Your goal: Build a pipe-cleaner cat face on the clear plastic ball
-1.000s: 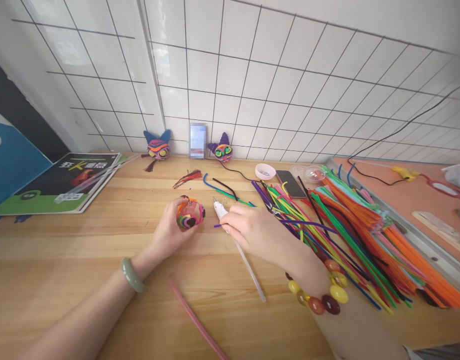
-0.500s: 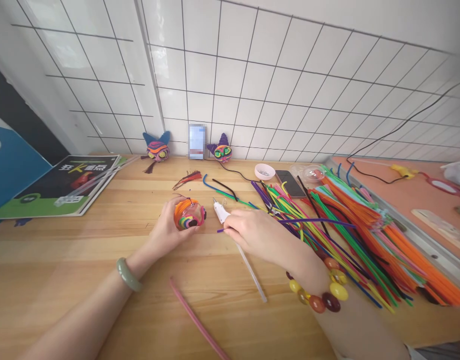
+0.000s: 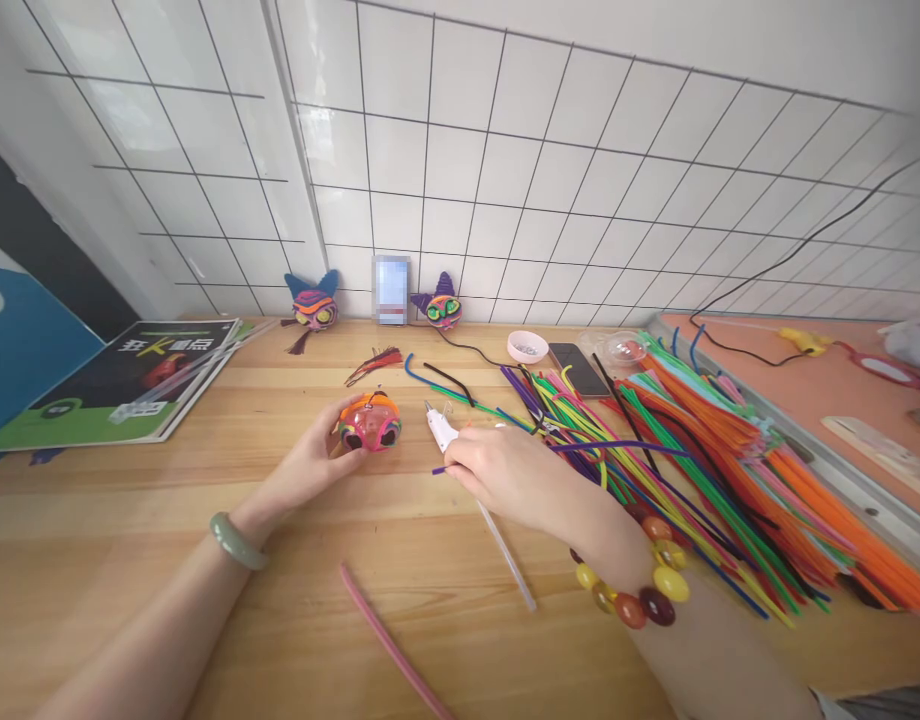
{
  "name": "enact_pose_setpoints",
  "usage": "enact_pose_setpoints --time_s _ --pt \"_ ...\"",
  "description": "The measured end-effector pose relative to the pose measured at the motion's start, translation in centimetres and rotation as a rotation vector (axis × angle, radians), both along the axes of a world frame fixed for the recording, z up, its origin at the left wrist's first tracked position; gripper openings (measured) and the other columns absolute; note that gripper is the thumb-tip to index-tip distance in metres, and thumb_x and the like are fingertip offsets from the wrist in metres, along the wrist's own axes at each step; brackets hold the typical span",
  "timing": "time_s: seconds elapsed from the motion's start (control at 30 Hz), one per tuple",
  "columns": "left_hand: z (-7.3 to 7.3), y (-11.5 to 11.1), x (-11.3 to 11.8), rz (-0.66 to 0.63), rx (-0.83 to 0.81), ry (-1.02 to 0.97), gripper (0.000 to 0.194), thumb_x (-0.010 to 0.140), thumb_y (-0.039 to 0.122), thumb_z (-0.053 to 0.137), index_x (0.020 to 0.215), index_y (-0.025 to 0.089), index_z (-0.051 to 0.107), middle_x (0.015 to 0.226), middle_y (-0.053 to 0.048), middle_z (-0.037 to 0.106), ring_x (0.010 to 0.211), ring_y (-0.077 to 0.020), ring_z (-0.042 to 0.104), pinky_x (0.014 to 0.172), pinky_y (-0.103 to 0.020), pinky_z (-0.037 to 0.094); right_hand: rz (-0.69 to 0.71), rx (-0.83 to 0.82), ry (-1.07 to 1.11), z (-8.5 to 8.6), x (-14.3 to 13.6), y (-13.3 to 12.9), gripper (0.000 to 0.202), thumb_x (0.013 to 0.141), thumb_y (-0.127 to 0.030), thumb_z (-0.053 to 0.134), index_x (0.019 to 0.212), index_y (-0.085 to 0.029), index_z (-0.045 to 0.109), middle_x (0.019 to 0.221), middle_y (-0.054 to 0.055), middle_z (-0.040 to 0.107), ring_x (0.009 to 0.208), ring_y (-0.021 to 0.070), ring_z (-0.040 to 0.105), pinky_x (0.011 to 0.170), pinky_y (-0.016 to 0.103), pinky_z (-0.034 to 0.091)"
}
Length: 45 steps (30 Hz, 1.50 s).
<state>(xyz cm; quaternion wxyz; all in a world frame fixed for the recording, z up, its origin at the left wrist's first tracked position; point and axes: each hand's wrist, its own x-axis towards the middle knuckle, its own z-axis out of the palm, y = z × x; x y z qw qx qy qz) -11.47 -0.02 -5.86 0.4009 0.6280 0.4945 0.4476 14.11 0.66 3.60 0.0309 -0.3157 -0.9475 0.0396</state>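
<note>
My left hand [image 3: 317, 445] grips a clear plastic ball [image 3: 371, 424] by its left side, fingers behind and thumb in front. Orange, pink and multicoloured pipe cleaners are stuck around it, with two dark eye-like spots on its front. My right hand [image 3: 505, 470] is closed round a white hot glue gun [image 3: 442, 430], its nozzle pointing up and left, apart from the ball. A clear glue stick [image 3: 508, 558] shows behind that hand. The short end of a purple pipe cleaner [image 3: 438, 470] pokes out beneath the right fingers. A pink pipe cleaner [image 3: 392, 642] lies in front.
Bundles of coloured pipe cleaners [image 3: 737, 480] spread across the right. Behind them are a dark phone [image 3: 580, 370] and a pink bowl [image 3: 527, 346]. Two finished masks, blue-eared [image 3: 313, 302] and purple-eared [image 3: 440, 303], flank a propped phone [image 3: 392, 290]. Magazines [image 3: 141, 375] lie left.
My left hand has turned the ball so both dark spots face me, and shifted it slightly left and up. My right hand stays on the glue gun, almost still.
</note>
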Motion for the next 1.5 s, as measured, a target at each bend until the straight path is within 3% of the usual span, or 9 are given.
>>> enact_pose_setpoints --time_s 0.33,0.4,0.53,0.57,0.63,0.77,0.97,1.2,1.5 --pt "0.5 -0.2 -0.8 0.046 0.115 0.030 0.070 0.076 0.032 0.061 0.138 0.032 0.028 0.150 -0.006 0.022 0.137 -0.0286 0.020 0.108 -0.051 0.022 0.061 0.000 0.072 -0.3 0.3 0.2 0.023 0.092 -0.021 0.046 0.083 -0.016 0.067 0.078 0.005 0.062 0.074 0.0136 0.058 0.067 0.024 0.039" --pt "1.2 -0.5 -0.7 0.175 0.221 0.047 0.061 0.079 0.032 0.058 0.135 0.030 0.033 0.148 -0.005 0.028 0.136 -0.0275 0.023 0.108 -0.051 0.023 0.075 0.019 0.086 -0.3 0.2 0.2 0.024 0.092 -0.021 0.046 0.083 -0.016 0.067 0.078 0.004 0.061 0.073 0.0133 0.057 0.066 0.024 0.038" --pt "3.2 -2.0 1.2 0.465 0.470 0.258 0.037 0.076 0.028 0.063 0.112 0.028 0.056 0.116 -0.005 0.057 0.110 -0.0263 0.051 0.098 -0.046 0.037 0.101 0.075 0.111 -0.3 0.0 0.1 0.025 0.093 -0.022 0.044 0.083 -0.016 0.066 0.076 0.003 0.059 0.072 0.0131 0.054 0.064 0.024 0.036" --pt "3.6 -2.4 2.0 0.419 0.518 0.328 0.028 0.074 0.027 0.066 0.102 0.028 0.062 0.104 -0.004 0.062 0.102 -0.0255 0.055 0.094 -0.045 0.040 0.105 0.082 0.119 -0.4 -0.1 0.1 0.025 0.093 -0.022 0.044 0.082 -0.017 0.066 0.076 0.003 0.059 0.071 0.0130 0.054 0.063 0.024 0.035" --pt "4.2 -3.3 3.6 0.178 0.522 0.377 0.016 0.075 0.025 0.065 0.090 0.027 0.066 0.090 -0.003 0.066 0.089 -0.0234 0.059 0.084 -0.040 0.045 0.112 0.080 0.135 -0.5 -0.1 0.1 0.023 0.092 -0.022 0.046 0.082 -0.017 0.066 0.075 0.002 0.058 0.069 0.0125 0.052 0.061 0.025 0.034" --pt "4.0 -4.4 6.2 -0.169 0.257 0.325 0.019 0.085 0.030 0.052 0.076 0.024 0.067 0.071 -0.003 0.064 0.069 -0.0184 0.058 0.064 -0.032 0.047 0.140 0.059 0.127 -0.5 0.0 -0.1 0.022 0.090 -0.022 0.049 0.077 -0.018 0.065 0.074 0.000 0.057 0.065 0.0113 0.049 0.058 0.025 0.030" --pt "2.6 -4.0 6.6 -0.108 -0.085 -0.018 0.016 0.079 0.036 0.058 0.078 0.019 0.059 0.068 -0.001 0.063 0.063 -0.0152 0.058 0.058 -0.027 0.046 0.165 0.014 0.066 -0.1 0.0 -0.3 0.022 0.091 -0.022 0.048 0.080 -0.018 0.066 0.076 0.000 0.057 0.067 0.0118 0.051 0.056 0.025 0.031" --pt "2.8 -3.8 6.1 -0.289 -0.164 -0.060 0.024 0.082 0.036 0.056 0.069 0.019 0.069 0.064 -0.002 0.067 0.059 -0.0142 0.057 0.059 -0.027 0.045 0.209 -0.059 0.098 -0.2 0.0 -0.4 0.021 0.092 -0.023 0.047 0.082 -0.019 0.065 0.078 0.000 0.059 0.071 0.0119 0.054 0.062 0.025 0.036" --pt "2.4 -3.8 6.0 -0.365 -0.359 -0.270 0.014 0.073 0.032 0.068 0.070 0.018 0.067 0.062 -0.001 0.067 0.056 -0.0119 0.055 0.058 -0.025 0.043 0.253 -0.170 0.206 -0.2 0.0 -0.3 0.017 0.091 -0.022 0.049 0.086 -0.019 0.065 0.084 -0.001 0.062 0.079 0.0112 0.056 0.070 0.023 0.039"
